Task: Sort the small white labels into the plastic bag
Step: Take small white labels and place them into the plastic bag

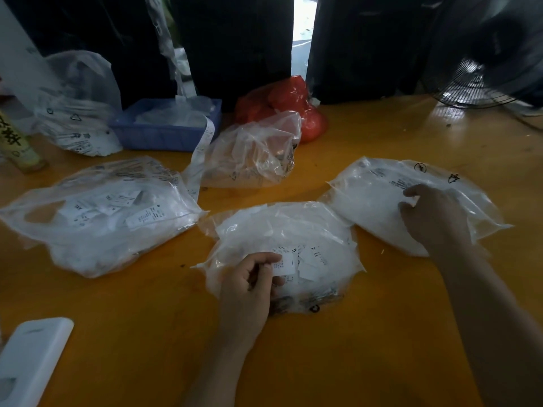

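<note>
Three clear plastic bags of small white labels lie on the yellow table [352,333]. My left hand [249,286] pinches a small white label [283,265] over the near middle bag [282,230], where more printed labels lie loose. My right hand [432,218] reaches into the right bag [373,198], its fingers curled on the plastic; whether they hold a label is hidden. The left bag [100,218] lies untouched, with several labels showing through it.
Behind stand a blue basket [164,133] with a label strip hanging out, a crumpled clear bag [252,151], a red bag [288,104] and another clear bag [76,104]. A fan [482,54] sits far right. A white device [32,359] lies near left.
</note>
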